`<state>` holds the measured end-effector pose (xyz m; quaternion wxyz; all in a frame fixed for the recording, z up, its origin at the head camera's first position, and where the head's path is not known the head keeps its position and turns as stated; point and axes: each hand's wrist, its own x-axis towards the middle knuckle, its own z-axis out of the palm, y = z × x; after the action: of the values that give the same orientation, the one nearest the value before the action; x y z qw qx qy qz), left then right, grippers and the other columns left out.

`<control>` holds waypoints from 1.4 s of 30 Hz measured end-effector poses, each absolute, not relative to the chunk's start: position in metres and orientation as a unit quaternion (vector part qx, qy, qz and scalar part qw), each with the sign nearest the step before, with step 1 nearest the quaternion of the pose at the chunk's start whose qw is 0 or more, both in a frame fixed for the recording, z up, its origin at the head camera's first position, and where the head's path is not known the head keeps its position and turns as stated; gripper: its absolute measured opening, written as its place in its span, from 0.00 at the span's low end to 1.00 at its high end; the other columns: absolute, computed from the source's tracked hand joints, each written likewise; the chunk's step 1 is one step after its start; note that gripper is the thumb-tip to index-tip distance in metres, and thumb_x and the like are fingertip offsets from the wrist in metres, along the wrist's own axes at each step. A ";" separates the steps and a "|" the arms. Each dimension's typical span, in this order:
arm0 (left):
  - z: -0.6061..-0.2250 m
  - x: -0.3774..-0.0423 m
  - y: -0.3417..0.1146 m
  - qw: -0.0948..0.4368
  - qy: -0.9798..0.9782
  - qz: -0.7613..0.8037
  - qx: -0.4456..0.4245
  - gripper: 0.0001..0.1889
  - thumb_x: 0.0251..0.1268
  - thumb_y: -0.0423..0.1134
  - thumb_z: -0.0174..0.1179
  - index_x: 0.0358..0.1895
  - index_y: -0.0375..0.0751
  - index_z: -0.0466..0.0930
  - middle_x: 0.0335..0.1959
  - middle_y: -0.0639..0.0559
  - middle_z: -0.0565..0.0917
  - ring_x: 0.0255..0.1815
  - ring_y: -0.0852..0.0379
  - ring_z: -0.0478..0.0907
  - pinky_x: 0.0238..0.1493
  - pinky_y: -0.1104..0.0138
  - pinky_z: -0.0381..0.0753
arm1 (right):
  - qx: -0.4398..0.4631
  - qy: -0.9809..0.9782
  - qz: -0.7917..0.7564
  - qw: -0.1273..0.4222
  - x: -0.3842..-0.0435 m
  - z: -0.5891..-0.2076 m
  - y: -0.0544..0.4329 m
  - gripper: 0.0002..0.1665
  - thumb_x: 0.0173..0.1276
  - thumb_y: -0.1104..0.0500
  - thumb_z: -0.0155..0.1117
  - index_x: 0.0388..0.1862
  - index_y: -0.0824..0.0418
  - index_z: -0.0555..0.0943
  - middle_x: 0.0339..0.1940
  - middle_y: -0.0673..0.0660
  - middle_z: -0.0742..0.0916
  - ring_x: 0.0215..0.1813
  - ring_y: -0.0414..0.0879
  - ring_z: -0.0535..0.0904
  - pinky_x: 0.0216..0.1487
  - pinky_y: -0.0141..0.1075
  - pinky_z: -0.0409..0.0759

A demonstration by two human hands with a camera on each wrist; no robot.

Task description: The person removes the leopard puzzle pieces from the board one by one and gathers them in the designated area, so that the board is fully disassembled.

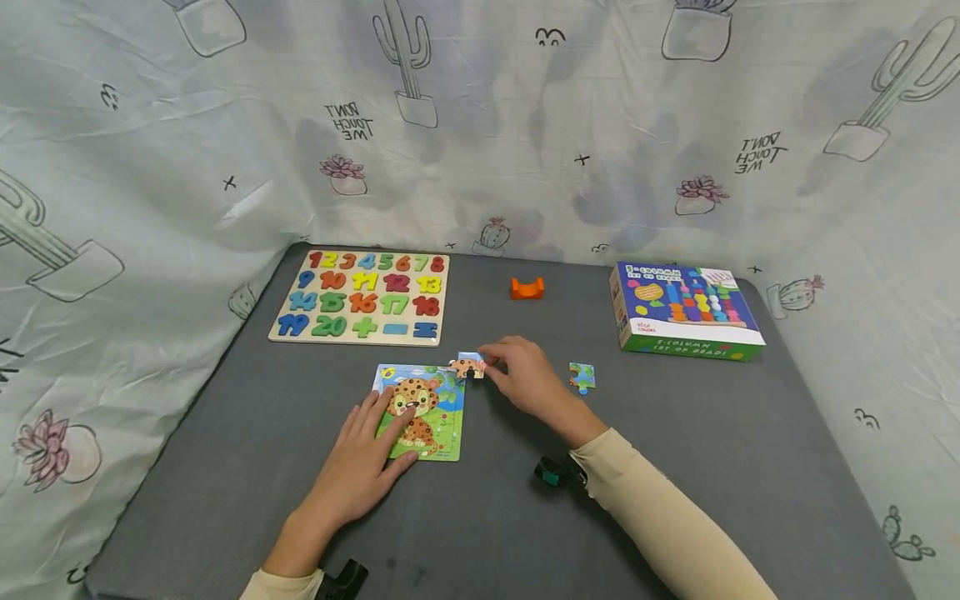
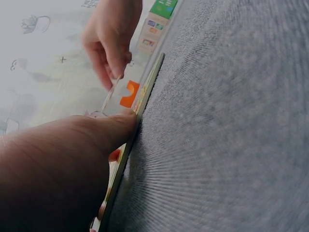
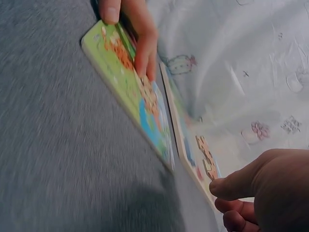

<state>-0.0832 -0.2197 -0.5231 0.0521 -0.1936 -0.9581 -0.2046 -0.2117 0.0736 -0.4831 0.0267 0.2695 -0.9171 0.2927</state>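
Observation:
A square leopard jigsaw board [image 1: 442, 417] lies on the grey table. My left hand [image 1: 360, 458] rests on its left side with the fingers spread out straight. Between thumb and fingers my right hand [image 1: 528, 379] pinches a jigsaw piece [image 1: 467, 365] with spotted orange and blue print, just over the board's upper right corner. In the right wrist view the pinched piece appears raised and apart from the board. A second jigsaw piece [image 1: 582, 377], blue and green, lies on the table to the right of my right hand.
A wooden number puzzle board [image 1: 300, 333] lies at the back left. An orange bridge-shaped block [image 1: 527, 289] sits at the back middle. At the back right is a bead-set box [image 1: 690, 342]. Printed cloth [image 1: 480, 125] hangs behind the grey table [image 1: 480, 533].

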 end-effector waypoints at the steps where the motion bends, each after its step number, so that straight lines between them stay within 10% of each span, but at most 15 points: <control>1: -0.523 -0.083 -0.220 0.050 -0.958 -0.205 -0.193 0.33 0.82 0.58 0.62 0.81 0.47 0.74 0.86 0.35 0.59 0.86 0.30 0.51 0.81 0.32 0.51 | 0.266 -0.918 0.292 0.026 -0.212 -0.483 0.078 0.17 0.76 0.62 0.75 0.62 0.61 0.90 0.44 0.53 0.89 0.45 0.50 0.84 0.46 0.46 0.85; 42: -0.526 -0.085 -0.222 0.043 -0.957 -0.212 -0.191 0.33 0.81 0.60 0.61 0.80 0.48 0.74 0.87 0.36 0.58 0.87 0.32 0.50 0.81 0.33 0.51 | 0.253 -0.936 0.245 -0.002 -0.225 -0.503 0.161 0.20 0.73 0.57 0.78 0.59 0.65 0.90 0.48 0.57 0.88 0.51 0.55 0.80 0.54 0.54 0.82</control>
<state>-0.0849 -0.2222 -0.5259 0.0432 -0.1913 -0.9574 -0.2118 -0.2246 0.1614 -0.5026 -0.0020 0.2531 -0.9360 0.2446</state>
